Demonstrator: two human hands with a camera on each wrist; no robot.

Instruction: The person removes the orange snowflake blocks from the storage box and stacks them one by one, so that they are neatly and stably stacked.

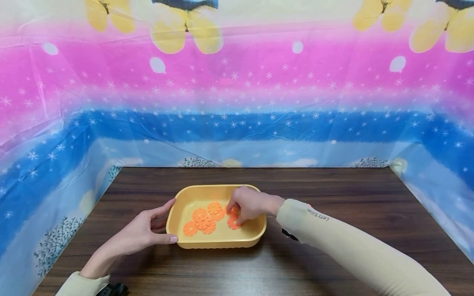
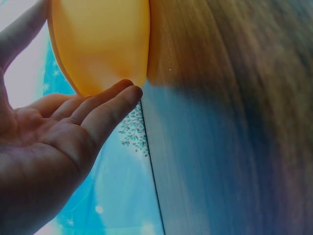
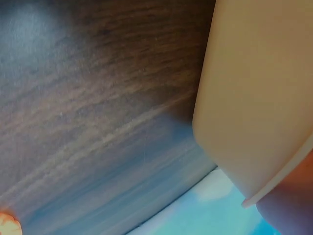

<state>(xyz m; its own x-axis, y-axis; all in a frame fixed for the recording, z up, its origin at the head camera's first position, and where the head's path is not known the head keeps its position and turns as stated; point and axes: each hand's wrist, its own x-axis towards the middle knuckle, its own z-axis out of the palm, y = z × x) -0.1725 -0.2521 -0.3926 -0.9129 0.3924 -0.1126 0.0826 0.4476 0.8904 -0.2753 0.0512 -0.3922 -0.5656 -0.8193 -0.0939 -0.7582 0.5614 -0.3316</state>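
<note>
The fingers of the right hand (image 1: 252,202) are bent down into a yellow tray (image 1: 216,244), near its right end, where orange discs (image 1: 203,223) are touched; whether one is pinched cannot be told, since the fingertips are partly hidden. The left end of the tray is grasped by the left hand (image 1: 135,232), with the thumb set at the near corner and the other fingers laid along the far side. In the left wrist view, those fingers are seen stretched out against the tray's outer wall.

The notched discs are spread over the tray floor: several are overlapped in a cluster left of the middle, and others are partly covered by the right hand. The tray is set upright on a dark wood-grained surface (image 1: 333,197). A small orange piece (image 3: 9,226) is seen on that surface in the right wrist view, apart from the tray.

Both wrists are covered by cream sleeves (image 1: 344,242); dark lettering (image 1: 317,214) is printed on the right one. The surface is enclosed by a pink and blue cloth (image 1: 237,90) patterned with snowflakes.
</note>
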